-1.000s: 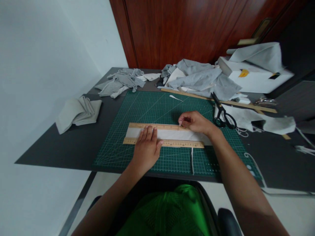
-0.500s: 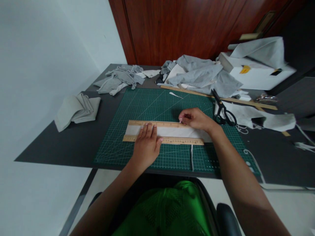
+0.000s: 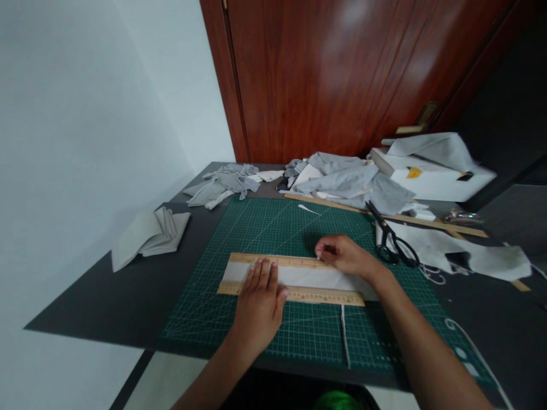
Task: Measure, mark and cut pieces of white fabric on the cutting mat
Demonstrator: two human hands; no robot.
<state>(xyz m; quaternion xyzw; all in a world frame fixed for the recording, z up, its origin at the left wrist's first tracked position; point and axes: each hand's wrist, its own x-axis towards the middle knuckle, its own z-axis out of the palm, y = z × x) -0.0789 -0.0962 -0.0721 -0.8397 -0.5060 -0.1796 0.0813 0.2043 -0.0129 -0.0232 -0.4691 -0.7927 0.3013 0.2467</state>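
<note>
My left hand (image 3: pixel 260 304) lies flat with fingers out, pressing across a white fabric strip (image 3: pixel 305 278) and the wooden ruler edges along it. The upper wooden ruler (image 3: pixel 294 261) runs along the strip's far side, the lower wooden ruler (image 3: pixel 316 295) along its near side. Closed in a pinch, my right hand (image 3: pixel 342 253) rests at the upper ruler's far edge, toward its right end. What its fingertips hold, if anything, is hidden. Beneath everything is a green cutting mat (image 3: pixel 256 228). A thin grey strip (image 3: pixel 345 336) hangs toward me from below the lower ruler.
Black scissors (image 3: pixel 391 239) lie right of my right hand, by white fabric scraps (image 3: pixel 457 250). A long wooden ruler (image 3: pixel 325 201) crosses the mat's back edge. Behind it are grey fabric heaps (image 3: pixel 342 176) and a white box (image 3: pixel 436 176). Folded fabric (image 3: pixel 158 233) sits left.
The view has tilted upward, so the table sits lower in the picture. Both hands keep nearly the same places on the rulers and strip.
</note>
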